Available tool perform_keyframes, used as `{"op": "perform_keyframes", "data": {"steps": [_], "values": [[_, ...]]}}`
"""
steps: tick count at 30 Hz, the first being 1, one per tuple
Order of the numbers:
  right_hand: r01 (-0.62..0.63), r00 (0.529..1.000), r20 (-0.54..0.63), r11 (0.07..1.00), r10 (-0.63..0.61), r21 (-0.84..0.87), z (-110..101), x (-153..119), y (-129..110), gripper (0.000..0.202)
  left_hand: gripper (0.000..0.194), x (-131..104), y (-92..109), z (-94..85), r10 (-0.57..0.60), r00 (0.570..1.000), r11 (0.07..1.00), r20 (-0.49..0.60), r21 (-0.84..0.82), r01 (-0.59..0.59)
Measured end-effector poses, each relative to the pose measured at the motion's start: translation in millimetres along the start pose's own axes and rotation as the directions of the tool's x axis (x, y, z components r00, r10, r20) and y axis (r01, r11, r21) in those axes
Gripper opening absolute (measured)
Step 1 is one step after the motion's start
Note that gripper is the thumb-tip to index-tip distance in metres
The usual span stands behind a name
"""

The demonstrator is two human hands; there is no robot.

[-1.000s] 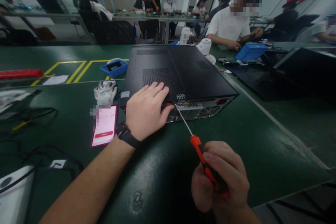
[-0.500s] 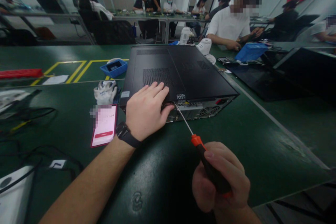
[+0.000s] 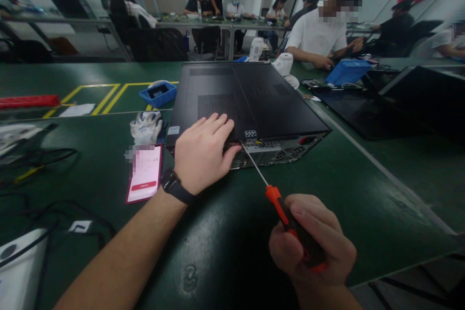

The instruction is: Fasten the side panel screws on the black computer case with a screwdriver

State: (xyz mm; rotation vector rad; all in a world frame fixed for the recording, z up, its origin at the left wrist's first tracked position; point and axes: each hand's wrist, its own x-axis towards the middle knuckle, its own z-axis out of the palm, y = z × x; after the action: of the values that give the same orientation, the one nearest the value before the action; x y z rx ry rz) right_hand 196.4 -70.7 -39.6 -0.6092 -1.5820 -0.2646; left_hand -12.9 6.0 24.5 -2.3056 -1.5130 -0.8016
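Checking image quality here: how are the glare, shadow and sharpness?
Head view: pale glare lies on the green table between the forearms, with a dark shadowed patch beside it; same head view: the screwdriver reads clearly, though its tip is too small to judge; head view again: people in the background look soft, and pixelation covers part of the phone.

One screwdriver (image 3: 273, 194), one computer case (image 3: 250, 97), one lit phone (image 3: 148, 174)

Passage lies over tabletop (image 3: 356, 184) right of the black case (image 3: 271, 106); phone (image 3: 148, 174) and gloves (image 3: 146, 127) obstruct its left; a white object (image 3: 284, 64) perhaps crowds far right.
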Motion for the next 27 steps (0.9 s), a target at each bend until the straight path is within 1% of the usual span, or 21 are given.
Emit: {"op": "perform_keyframes", "data": {"steps": [3, 4, 8, 10, 16, 19, 25, 27], "values": [[0.035, 0.992, -0.119, 0.999, -0.032, 0.018, 8, 2, 3, 0.026, 0.045, 0, 0, 0.7, 0.002, 1.0, 1.0, -0.007, -0.01, -0.002], [0.04, 0.992, -0.12, 0.999, -0.04, 0.005, 9, 2, 3, 0.025, 0.046, 0, -1, 0.8, 0.001, 1.0, 1.0, -0.007, -0.014, -0.001], [0.015, 0.999, -0.036, 0.999, -0.017, -0.048, 7, 2, 2, 0.019, 0.046, 0, -1, 1.0, 0.003, 1.0, 1.0, -0.012, -0.021, -0.003], [0.019, 0.999, -0.027, 0.998, -0.021, -0.053, 6, 3, 0, 0.018, 0.046, 0, -1, 1.3, 0.004, 1.0, 1.0, -0.015, -0.022, -0.005], [-0.034, 0.998, 0.053, 0.998, 0.032, 0.049, 3, 7, -7, 0.027, 0.046, 0, -1, 1.2, 0.005, 1.0, 1.0, -0.016, -0.021, -0.006], [-0.034, 0.999, 0.045, 0.997, 0.03, 0.072, 3, 7, -7, 0.032, 0.046, 0, -1, 0.5, 0.007, 1.0, 1.0, -0.014, -0.013, -0.007], [-0.004, 1.0, 0.017, 1.0, 0.005, -0.028, 3, 5, -7, 0.029, 0.046, 0, 0, 0.4, 0.007, 1.0, 1.0, -0.012, 0.006, -0.007], [-0.009, 1.0, -0.017, 0.999, 0.008, -0.035, 4, 3, -6, 0.029, 0.046, 0, -1, 1.0, 0.01, 1.0, 1.0, -0.015, 0.008, -0.01]]}}
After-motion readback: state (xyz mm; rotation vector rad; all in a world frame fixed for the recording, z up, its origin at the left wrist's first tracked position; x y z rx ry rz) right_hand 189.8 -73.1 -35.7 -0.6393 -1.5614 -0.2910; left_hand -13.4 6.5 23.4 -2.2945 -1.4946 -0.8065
